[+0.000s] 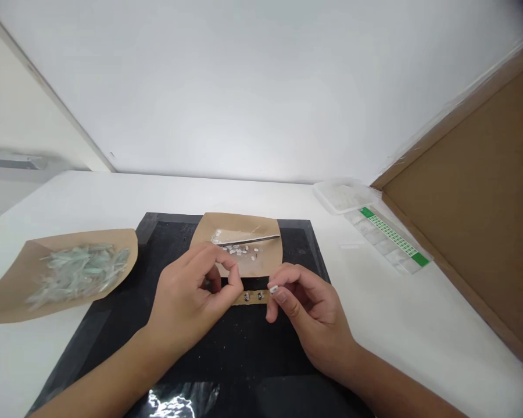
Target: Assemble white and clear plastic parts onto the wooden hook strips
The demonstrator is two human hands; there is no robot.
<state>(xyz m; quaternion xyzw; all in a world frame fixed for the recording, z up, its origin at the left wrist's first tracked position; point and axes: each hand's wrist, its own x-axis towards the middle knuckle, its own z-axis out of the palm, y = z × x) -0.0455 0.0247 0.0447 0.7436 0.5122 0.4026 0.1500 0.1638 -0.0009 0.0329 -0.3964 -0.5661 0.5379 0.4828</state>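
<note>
Between the thumb and forefinger of my right hand [309, 307] is a small white oval piece [273, 288]. My left hand [200, 290] is closed in a pinch, thumb tip against forefinger; whatever may be between those tips is hidden. Below and between the hands lies a narrow tan strip [253, 298] with small shiny metal pieces on it, its ends partly covered by my fingers. Just behind the hands, a brown paper tray [268, 267] holds several small white pieces [239, 251] and a thin dark pointed tool [257, 239].
A black mat [244, 360] covers the table's middle. At left stands a brown paper tray [126, 235] of pale green clear slivers. To the right lie a clear plastic box [331, 203] and a green-labelled compartment case [392, 238], beside a brown cardboard panel [470, 191].
</note>
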